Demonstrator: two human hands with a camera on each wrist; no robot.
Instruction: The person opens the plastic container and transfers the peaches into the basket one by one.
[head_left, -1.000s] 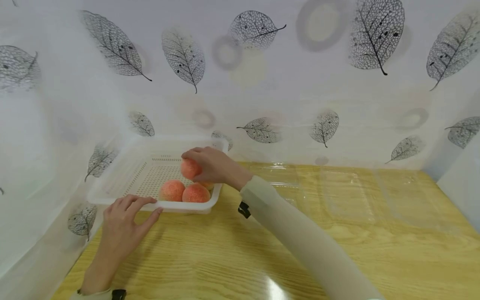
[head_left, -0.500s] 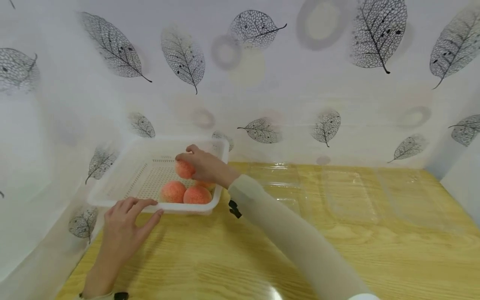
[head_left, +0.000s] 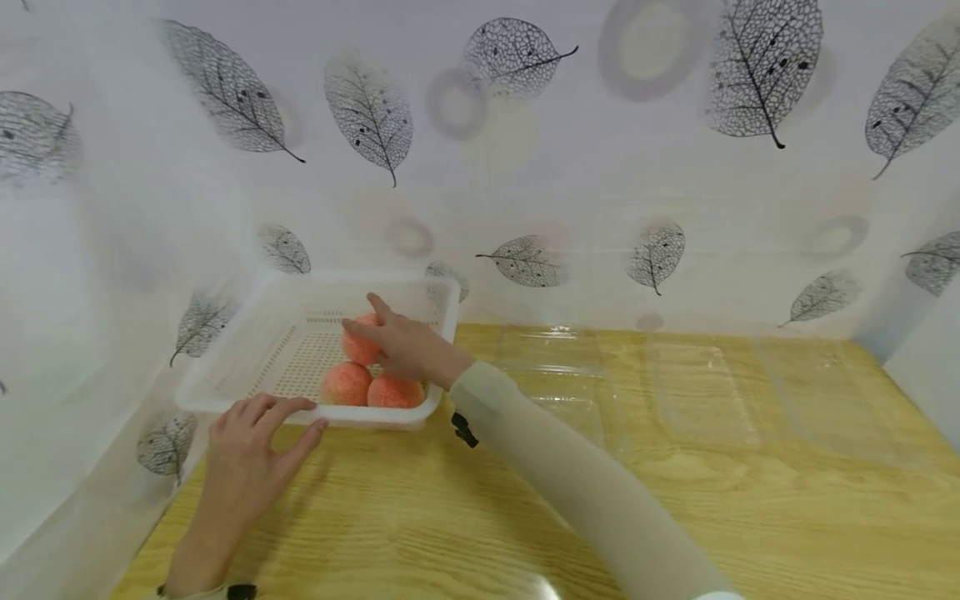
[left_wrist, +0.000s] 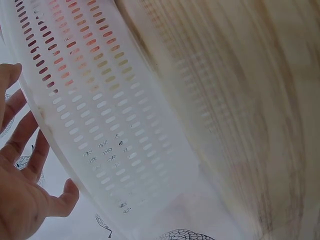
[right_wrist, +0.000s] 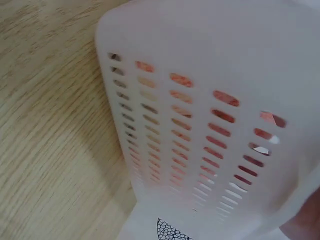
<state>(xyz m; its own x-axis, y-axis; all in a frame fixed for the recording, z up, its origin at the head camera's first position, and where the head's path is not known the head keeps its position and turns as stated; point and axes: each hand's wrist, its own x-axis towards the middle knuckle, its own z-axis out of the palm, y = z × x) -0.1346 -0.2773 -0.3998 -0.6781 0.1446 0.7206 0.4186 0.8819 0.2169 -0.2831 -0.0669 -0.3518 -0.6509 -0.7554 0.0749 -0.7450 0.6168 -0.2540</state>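
Observation:
In the head view, a white plastic basket (head_left: 225, 398) with slotted walls holds several reddish-orange peaches at its right end. Two of them, one peach (head_left: 346, 383) and another peach (head_left: 395, 390), sit along the near wall. My right hand (head_left: 408, 343) is inside the basket over a third peach (head_left: 360, 343), its fingers extended and spread against that fruit. My left hand (head_left: 243, 450) rests its fingertips on the near rim, with the thumb beside the rim's outer side. The right wrist view shows mainly the slotted wall (right_wrist: 210, 45), peaches visible through it.
Clear plastic containers (head_left: 551, 367) lie on the wooden table (head_left: 420, 517) right of the basket, with another clear container (head_left: 705, 392) farther right. A leaf-printed white sheet (head_left: 525, 183) rises behind the table and along the left.
My right hand has moved slightly left and down with the third peach, and its fingers have spread from their grip. My left hand stays at the rim.

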